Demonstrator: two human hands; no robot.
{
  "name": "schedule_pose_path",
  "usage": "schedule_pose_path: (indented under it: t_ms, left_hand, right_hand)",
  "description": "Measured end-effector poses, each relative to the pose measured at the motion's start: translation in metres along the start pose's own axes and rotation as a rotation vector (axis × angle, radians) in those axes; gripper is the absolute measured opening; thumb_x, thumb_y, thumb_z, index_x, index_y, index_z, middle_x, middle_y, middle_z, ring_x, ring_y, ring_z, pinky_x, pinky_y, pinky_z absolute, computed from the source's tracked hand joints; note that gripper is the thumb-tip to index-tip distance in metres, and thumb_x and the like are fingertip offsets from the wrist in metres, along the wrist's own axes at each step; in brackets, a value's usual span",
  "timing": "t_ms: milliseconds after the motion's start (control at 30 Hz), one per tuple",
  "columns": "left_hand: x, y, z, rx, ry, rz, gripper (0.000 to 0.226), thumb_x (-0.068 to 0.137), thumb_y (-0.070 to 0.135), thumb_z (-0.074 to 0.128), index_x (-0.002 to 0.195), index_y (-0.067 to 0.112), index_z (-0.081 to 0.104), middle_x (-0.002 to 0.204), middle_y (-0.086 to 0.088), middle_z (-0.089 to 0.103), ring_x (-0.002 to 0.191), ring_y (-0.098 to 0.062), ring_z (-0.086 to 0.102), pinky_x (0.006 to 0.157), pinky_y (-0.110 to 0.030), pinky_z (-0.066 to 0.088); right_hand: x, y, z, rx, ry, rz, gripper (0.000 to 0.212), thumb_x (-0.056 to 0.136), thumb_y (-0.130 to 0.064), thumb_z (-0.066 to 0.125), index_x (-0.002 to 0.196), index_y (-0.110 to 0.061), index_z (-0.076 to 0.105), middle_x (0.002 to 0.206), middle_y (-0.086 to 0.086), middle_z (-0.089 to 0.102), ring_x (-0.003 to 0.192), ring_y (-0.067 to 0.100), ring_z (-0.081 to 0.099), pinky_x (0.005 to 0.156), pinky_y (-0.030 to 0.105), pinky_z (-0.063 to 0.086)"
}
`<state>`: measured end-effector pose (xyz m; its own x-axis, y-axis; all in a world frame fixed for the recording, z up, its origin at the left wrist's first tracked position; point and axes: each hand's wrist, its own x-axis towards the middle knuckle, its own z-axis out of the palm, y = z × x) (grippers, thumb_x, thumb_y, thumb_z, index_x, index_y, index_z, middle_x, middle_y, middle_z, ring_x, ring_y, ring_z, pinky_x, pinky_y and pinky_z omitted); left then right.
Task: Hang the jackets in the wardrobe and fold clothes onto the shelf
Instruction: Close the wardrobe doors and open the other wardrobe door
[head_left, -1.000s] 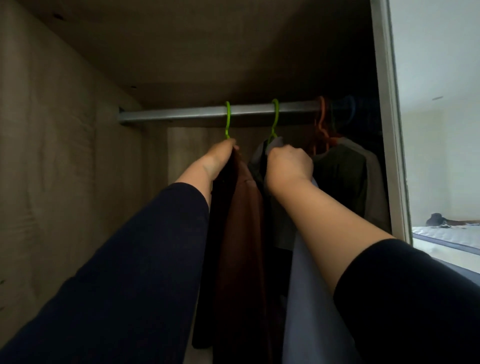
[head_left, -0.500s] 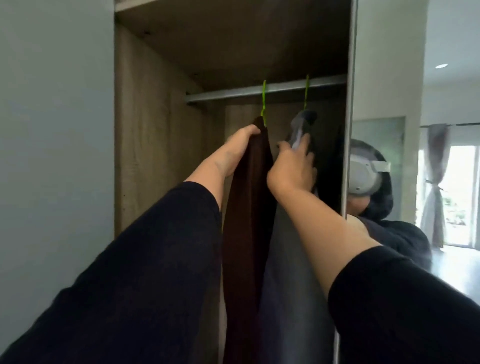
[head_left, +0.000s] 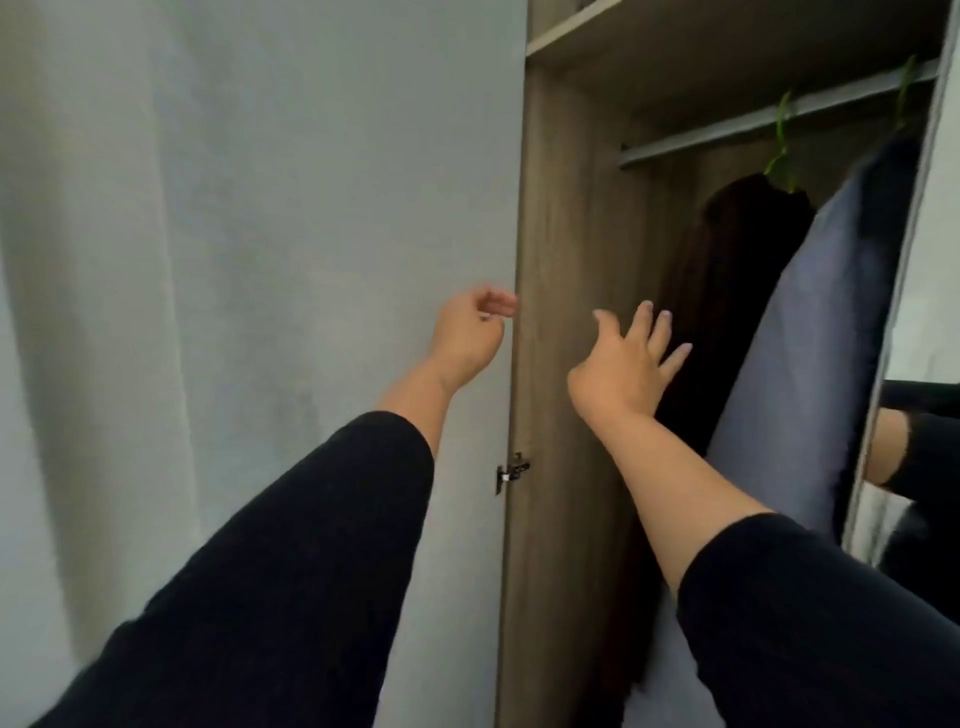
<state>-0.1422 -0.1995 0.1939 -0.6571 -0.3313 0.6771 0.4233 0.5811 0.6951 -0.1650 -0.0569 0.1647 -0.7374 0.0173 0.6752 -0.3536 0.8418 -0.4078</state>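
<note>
Head view: a person stands facing an open wooden wardrobe (head_left: 566, 312) and reaches both arms forward in black sleeves (head_left: 291, 571). The left hand (head_left: 470, 330) is raised in front of the pale grey wardrobe door (head_left: 260, 208), close to that door's right edge. Its fingers are loosely curled and hold nothing. The right hand (head_left: 626, 364) is further right, in front of the wardrobe opening, with its fingers spread and straight. The fingertips overlap the hanging clothes in this view, but I cannot tell whether they touch the fabric.

Inside the wardrobe, a metal rail (head_left: 769, 122) runs across the top right, below a shelf (head_left: 571, 31). Two green hangers hook over the rail. The nearer green hanger (head_left: 781, 140) carries a dark brown jacket (head_left: 727, 312), which hangs down on the far side of the right hand. Just to its right a blue-grey garment (head_left: 810, 374) hangs at a slant, its lower part swung toward the left, touching the brown jacket along its side. The second green hanger (head_left: 906, 91) sits on the rail at the far right, above this garment.

A small metal hinge (head_left: 511, 470) sits on the door edge, low between the two forearms. At the right margin a mirrored panel (head_left: 914, 457) shows a reflected arm in a dark sleeve. The picture is slightly motion-blurred.
</note>
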Motion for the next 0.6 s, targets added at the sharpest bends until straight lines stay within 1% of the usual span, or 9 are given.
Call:
schedule_pose_path:
  t_ms: [67,167,233,300,367,433,500,567,600]
  left_hand:
    - [-0.015,-0.001,-0.043,0.147,0.068,0.063,0.041,0.079,-0.011,0.038,0.095,0.016,0.065,0.092,0.003,0.064,0.08,-0.008,0.058,0.065,-0.005,0.041]
    - [-0.034,0.004,-0.105,0.389,0.178,0.185,0.039,0.078,-0.006,0.04,0.09,0.022,0.065,0.094,0.008,0.063,0.086,-0.007,0.056,0.076,-0.013,0.043]
    - [-0.05,0.003,-0.141,0.556,0.257,0.267,0.038,0.077,-0.005,0.042,0.09,0.02,0.066,0.095,0.009,0.058,0.093,-0.011,0.051,0.078,-0.022,0.042]
    - [-0.068,0.0,-0.17,0.628,0.315,0.353,0.036,0.074,-0.009,0.043,0.089,0.015,0.065,0.093,0.007,0.049,0.095,-0.013,0.046,0.074,-0.025,0.042]
    - [-0.085,-0.003,-0.19,0.69,0.373,0.414,0.036,0.071,-0.013,0.043,0.089,0.011,0.063,0.094,0.003,0.046,0.093,-0.011,0.041,0.067,-0.027,0.043]
    - [-0.1,-0.007,-0.201,0.809,0.458,0.391,0.039,0.068,-0.014,0.047,0.095,0.011,0.059,0.1,-0.003,0.048,0.091,-0.016,0.041,0.063,-0.029,0.041]
    - [-0.109,-0.015,-0.208,0.858,0.561,0.266,0.04,0.072,-0.006,0.053,0.108,0.012,0.054,0.109,-0.008,0.047,0.094,-0.022,0.044,0.07,-0.029,0.039]
    - [-0.116,-0.023,-0.213,0.619,0.535,0.092,0.035,0.087,0.009,0.053,0.12,0.01,0.042,0.111,-0.005,0.046,0.092,-0.019,0.048,0.074,-0.023,0.039]
    - [-0.118,-0.028,-0.214,0.491,0.468,-0.012,0.028,0.095,0.016,0.048,0.121,0.01,0.039,0.102,0.0,0.048,0.084,-0.015,0.049,0.07,-0.015,0.039]
  right_hand:
    - [-0.022,-0.028,0.014,0.084,-0.078,-0.034,0.063,0.083,-0.014,0.056,0.141,-0.028,0.036,0.157,0.011,0.013,0.146,0.03,0.001,0.117,0.054,0.001]
    - [-0.059,-0.075,0.034,0.203,-0.214,-0.128,0.061,0.084,-0.012,0.051,0.141,-0.025,0.034,0.152,0.008,0.024,0.144,0.029,0.012,0.117,0.051,0.009]
    - [-0.087,-0.109,0.045,0.297,-0.32,-0.189,0.061,0.084,-0.011,0.048,0.141,-0.024,0.033,0.148,0.007,0.029,0.14,0.028,0.02,0.115,0.047,0.017]
    - [-0.118,-0.142,0.053,0.405,-0.4,-0.246,0.056,0.088,-0.015,0.047,0.142,-0.023,0.032,0.147,0.005,0.031,0.136,0.027,0.026,0.111,0.044,0.026]
    - [-0.146,-0.17,0.058,0.505,-0.423,-0.262,0.056,0.091,-0.023,0.049,0.143,-0.018,0.028,0.149,0.005,0.027,0.134,0.026,0.03,0.107,0.041,0.032]
    - [-0.17,-0.189,0.061,0.594,-0.416,-0.219,0.066,0.093,-0.032,0.048,0.148,-0.017,0.015,0.155,0.006,0.014,0.139,0.026,0.025,0.108,0.039,0.032]
    - [-0.189,-0.2,0.066,0.625,-0.423,-0.205,0.079,0.092,-0.044,0.048,0.151,-0.022,0.0,0.159,0.005,-0.004,0.145,0.025,0.008,0.112,0.042,0.028]
    - [-0.204,-0.207,0.073,0.613,-0.49,-0.214,0.096,0.086,-0.057,0.052,0.148,-0.03,-0.017,0.156,-0.001,-0.023,0.146,0.022,-0.01,0.112,0.052,0.026]
    - [-0.209,-0.209,0.077,0.592,-0.537,-0.219,0.106,0.081,-0.062,0.055,0.144,-0.034,-0.026,0.153,-0.005,-0.033,0.145,0.021,-0.018,0.11,0.057,0.024]
